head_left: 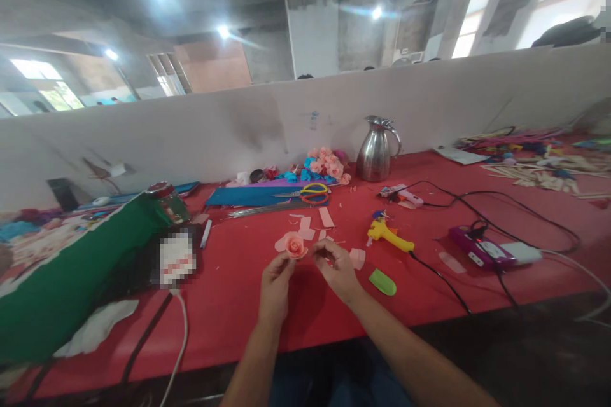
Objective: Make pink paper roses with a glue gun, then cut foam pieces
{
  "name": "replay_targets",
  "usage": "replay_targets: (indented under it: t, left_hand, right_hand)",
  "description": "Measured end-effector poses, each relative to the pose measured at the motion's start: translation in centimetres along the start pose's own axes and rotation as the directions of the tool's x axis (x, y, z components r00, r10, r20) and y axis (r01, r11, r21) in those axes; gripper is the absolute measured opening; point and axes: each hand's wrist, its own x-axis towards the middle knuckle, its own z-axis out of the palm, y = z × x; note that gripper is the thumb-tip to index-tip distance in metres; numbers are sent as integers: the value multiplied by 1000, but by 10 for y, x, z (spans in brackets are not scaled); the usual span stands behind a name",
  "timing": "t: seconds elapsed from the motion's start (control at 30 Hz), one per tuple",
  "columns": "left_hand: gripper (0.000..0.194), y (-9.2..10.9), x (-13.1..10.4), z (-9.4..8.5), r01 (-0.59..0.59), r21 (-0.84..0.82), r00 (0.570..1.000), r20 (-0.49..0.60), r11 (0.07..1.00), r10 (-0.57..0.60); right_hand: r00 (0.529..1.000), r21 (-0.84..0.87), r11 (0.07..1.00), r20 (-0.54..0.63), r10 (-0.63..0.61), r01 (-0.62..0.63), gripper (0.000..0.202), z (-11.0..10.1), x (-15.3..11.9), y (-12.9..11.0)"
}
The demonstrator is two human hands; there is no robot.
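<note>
A pink paper rose [294, 245] is held upright over the red table [214, 324]. My left hand [277, 278] pinches it from below, with the fingers closed round its base. Just right of the bloom is my right hand [335, 265], its fingers curled near the petals; whether something small is between its fingertips cannot be made out. Pink paper pieces [326, 217] lie behind the hands. To the right rest a yellow glue gun [390, 235] and a green piece [382, 282].
Scissors [312, 193] lie on blue sheets [229, 196] near a pile of pink flowers [329, 163]. A steel jug [375, 152] stands behind. A purple power strip [482, 249] with cables is at right, a green board [81, 273] and a lidded jar [168, 203] at left.
</note>
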Motion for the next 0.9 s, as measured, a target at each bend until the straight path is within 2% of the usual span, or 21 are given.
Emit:
replay_targets:
  t: [0.2,0.33,0.43,0.57,0.73,0.8,0.9]
  left_hand:
    - [27,3,-2,2,-8,-35,991,132,999,12]
    - [26,0,-1,0,7,-4,998,66,1000,-6]
    - [26,0,-2,0,16,35,999,33,999,-17]
    - [27,1,-1,0,-15,50,1000,24,999,14]
    - [27,-7,2,-6,-81,201,977,-176,976,117]
    - [28,-8,2,-8,-95,272,974,-171,957,146]
    - [24,-5,0,-8,-140,375,975,-107,917,192]
  right_hand:
    - [996,23,997,54,-77,76,26,6,0,-3]
    - [996,16,996,-11,-85,85,9,1,-3,-5]
    - [998,21,998,-33,-52,53,22,-6,-6,-5]
    - [997,34,998,-66,-42,45,20,-7,-8,-5]
    - [995,-10,999,-93,44,-45,19,1,-6,-2]
    - [994,-37,998,-99,53,-57,21,2,-5,-1]
    - [996,-79,997,-91,-12,5,18,2,-5,0]
